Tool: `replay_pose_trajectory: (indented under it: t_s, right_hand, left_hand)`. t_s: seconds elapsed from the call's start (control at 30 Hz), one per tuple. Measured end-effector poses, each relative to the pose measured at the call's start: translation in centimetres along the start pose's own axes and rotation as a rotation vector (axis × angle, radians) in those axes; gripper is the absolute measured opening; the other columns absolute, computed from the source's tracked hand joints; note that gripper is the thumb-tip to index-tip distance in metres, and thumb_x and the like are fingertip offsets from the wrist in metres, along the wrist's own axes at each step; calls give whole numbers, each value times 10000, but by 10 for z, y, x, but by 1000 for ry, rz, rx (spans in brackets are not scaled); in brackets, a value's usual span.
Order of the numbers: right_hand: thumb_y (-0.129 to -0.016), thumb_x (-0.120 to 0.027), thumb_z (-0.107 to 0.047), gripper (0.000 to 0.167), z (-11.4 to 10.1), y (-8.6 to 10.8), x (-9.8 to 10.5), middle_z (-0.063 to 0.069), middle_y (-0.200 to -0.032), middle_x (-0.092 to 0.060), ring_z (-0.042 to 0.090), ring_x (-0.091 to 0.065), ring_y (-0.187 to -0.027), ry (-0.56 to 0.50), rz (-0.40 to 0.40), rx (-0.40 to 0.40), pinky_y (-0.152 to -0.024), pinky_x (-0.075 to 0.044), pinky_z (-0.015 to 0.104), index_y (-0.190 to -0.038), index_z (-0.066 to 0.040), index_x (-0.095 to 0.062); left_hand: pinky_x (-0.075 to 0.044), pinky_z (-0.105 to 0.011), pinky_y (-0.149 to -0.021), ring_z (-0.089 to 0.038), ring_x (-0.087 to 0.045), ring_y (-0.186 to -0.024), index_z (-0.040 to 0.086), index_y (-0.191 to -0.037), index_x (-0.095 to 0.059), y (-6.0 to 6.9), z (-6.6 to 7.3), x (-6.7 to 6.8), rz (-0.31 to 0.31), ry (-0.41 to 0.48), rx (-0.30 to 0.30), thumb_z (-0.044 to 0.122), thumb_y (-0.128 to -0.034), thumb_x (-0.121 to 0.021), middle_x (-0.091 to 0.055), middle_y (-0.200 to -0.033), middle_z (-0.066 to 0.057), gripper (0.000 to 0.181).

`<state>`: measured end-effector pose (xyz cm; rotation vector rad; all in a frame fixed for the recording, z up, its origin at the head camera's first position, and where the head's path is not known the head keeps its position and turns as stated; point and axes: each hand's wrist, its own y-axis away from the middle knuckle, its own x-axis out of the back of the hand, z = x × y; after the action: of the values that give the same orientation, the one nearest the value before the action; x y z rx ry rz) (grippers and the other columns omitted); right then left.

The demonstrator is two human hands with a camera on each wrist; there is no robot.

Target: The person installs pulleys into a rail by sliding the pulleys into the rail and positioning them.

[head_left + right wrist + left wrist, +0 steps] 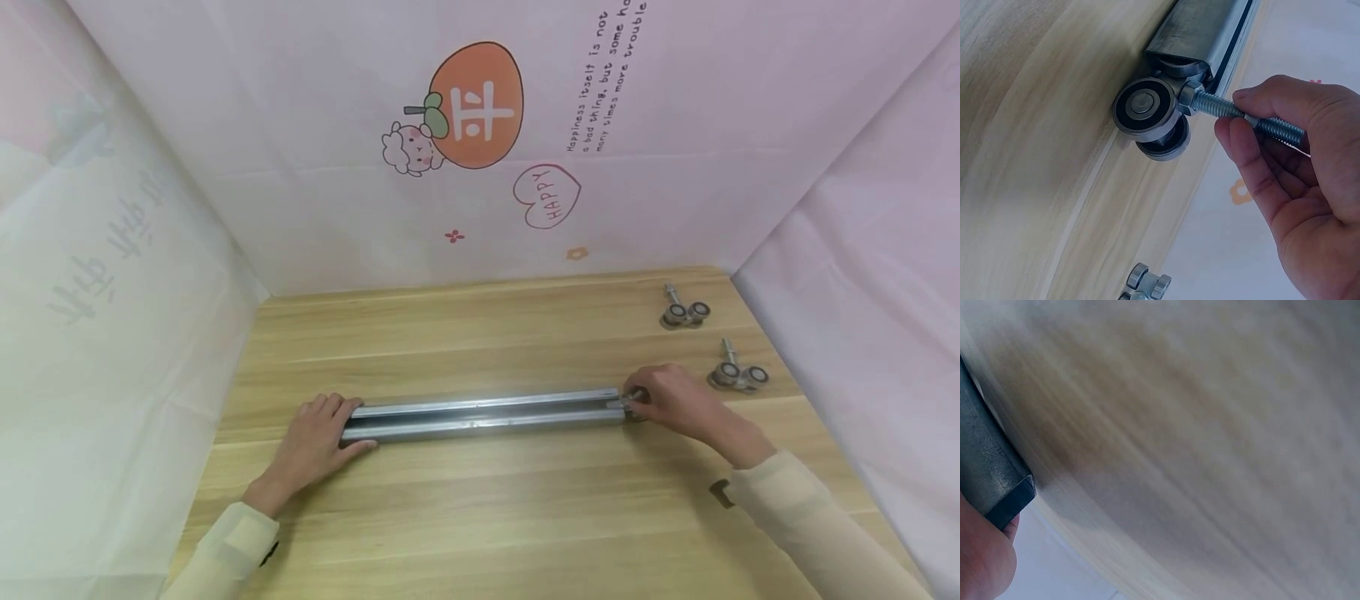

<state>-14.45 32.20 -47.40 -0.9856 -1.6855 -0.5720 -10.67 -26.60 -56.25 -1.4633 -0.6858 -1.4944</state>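
Head shows left fingers [343, 409] gripping a rail [483, 425]; right wrist alone clearly shows right fingers [1247, 142] pinching a bolt [1212, 105].

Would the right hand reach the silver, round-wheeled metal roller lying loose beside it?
Probably yes: nothing visible blocks the right hand from the loose roller, though it would likely first release the threaded silver bolt it pinches.

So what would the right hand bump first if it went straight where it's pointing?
Past the roller the right hand holds, probably the metal rail at its end; depth is unclear.
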Motion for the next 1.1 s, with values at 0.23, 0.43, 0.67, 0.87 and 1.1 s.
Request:
replay_pose_trajectory:
  t_s: [0.23,0.43,0.67,0.87,1.1]
  right_hand:
    - [-796,-891,-4,189,-3,-2,-2,27,-890,-784,105,-718,-740,-31,13,14,-650,-621,271,-953,-53,-797]
    - [-799,-889,-10,172,-6,-4,-5,25,-882,-782,120,-723,-743,-26,27,34,-657,-622,281,-936,-53,-794]
    - [-807,-887,-11,173,-10,-8,-8,53,-896,-787,137,-729,-752,-33,21,36,-660,-625,289,-953,-31,-796]
    - [-794,-888,10,186,-12,-9,-11,72,-893,-790,151,-737,-747,-32,40,55,-660,-632,285,-954,-22,-800]
    - [-788,-883,20,190,-14,-9,-13,82,-891,-791,159,-740,-739,-30,44,43,-660,-635,286,-951,-22,-797]
  left_hand:
    - [-460,-427,-815,-261,-537,-954,65,-1355,-628,-1,1,0,4,1,1,599,-874,-795,-621,-1092,-92,738]
    - [-463,-423,-812,-252,-540,-947,70,-1349,-630,0,1,-1,10,9,-6,604,-873,-794,-624,-1088,-87,734]
    - [-466,-423,-819,-253,-540,-957,71,-1360,-628,-1,0,1,5,10,0,603,-877,-792,-629,-1104,-88,737]
    - [-465,-432,-827,-260,-538,-965,72,-1358,-628,-2,0,2,-1,3,10,606,-875,-791,-628,-1110,-92,739]
    - [-451,-408,-808,-250,-522,-951,67,-1364,-627,-2,0,0,-10,-8,10,620,-880,-780,-626,-1110,-92,751]
